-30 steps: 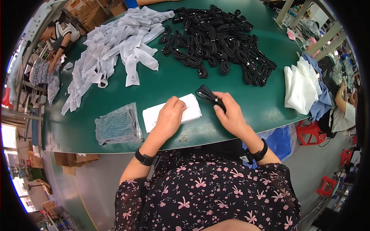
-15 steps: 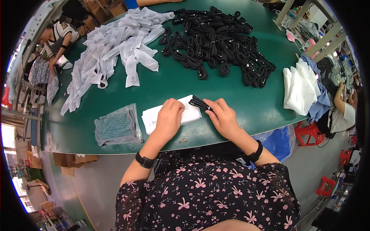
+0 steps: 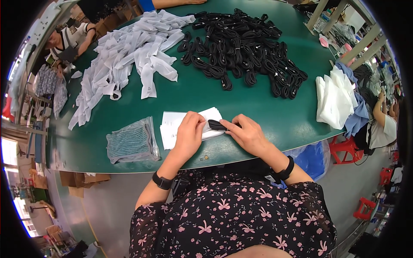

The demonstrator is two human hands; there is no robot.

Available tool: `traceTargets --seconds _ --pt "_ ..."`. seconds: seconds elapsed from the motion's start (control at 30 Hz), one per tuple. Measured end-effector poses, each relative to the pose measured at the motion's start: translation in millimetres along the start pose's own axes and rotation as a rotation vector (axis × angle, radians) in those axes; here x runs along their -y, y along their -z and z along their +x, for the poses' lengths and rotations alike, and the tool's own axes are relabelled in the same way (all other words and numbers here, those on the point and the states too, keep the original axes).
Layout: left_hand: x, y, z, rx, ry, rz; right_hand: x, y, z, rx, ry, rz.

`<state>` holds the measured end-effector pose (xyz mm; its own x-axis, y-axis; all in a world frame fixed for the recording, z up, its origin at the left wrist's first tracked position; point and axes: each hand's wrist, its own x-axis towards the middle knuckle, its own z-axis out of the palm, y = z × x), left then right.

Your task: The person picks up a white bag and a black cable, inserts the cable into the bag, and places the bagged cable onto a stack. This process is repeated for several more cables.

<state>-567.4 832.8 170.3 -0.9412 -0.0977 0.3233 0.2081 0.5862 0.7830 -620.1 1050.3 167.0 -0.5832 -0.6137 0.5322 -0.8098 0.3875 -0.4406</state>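
Observation:
My right hand (image 3: 249, 136) pinches the rear end of a coiled black cable (image 3: 216, 125) close to the table's front edge. The cable's looped front points left, at the mouth of the top bag in a stack of flat white plastic bags (image 3: 171, 122). Opposite it, my left hand (image 3: 189, 133) has thumb and fingers pressed together on the edge of that top bag. Whether the loop is inside the bag or just at its opening, I cannot tell. Farther back lie a heap of similar black coiled cables (image 3: 241, 47) and, left of it, a heap of whitish filled bags (image 3: 129, 53).
A clear bag with grey-green striped knit fabric (image 3: 131, 142) lies left of the stack. White plastic sheeting (image 3: 333, 101) and blue cloth (image 3: 356, 122) are at the table's right edge. Another person's arm (image 3: 176, 3) rests on the far edge; a person (image 3: 71, 41) works at the left.
The cable in my right hand has come down and turned level at the bag's mouth. The top bag has shifted slightly, pulled up from the stack under my left hand.

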Motion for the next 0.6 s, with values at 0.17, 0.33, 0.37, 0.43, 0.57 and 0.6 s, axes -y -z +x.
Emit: traceTargets --seconds 0.17,0.33,0.37,0.43,0.57,0.6 --pt "-2.6 3.7 -0.6 0.037 -0.124 0.120 -3.3 8.0 5.3 -0.001 0.125 -0.007" --pt "-5.0 7.2 0.1 0.051 0.035 -0.013 -3.7 7.0 5.0 -0.003 0.145 0.040" --pt "-5.7 7.8 0.5 0.042 0.029 -0.022 -3.7 6.2 4.7 -0.003 0.145 0.040" --pt "-8.6 8.6 0.3 0.042 -0.062 0.017 -3.3 2.9 3.9 0.045 0.046 0.088" --pt "-12.7 9.9 1.7 0.076 -0.311 0.120 -6.5 -11.5 -0.9 0.100 -0.201 0.414" --pt "-12.7 10.8 2.4 0.107 -0.372 0.148 -7.3 -13.2 -1.7 0.116 -0.299 0.566"
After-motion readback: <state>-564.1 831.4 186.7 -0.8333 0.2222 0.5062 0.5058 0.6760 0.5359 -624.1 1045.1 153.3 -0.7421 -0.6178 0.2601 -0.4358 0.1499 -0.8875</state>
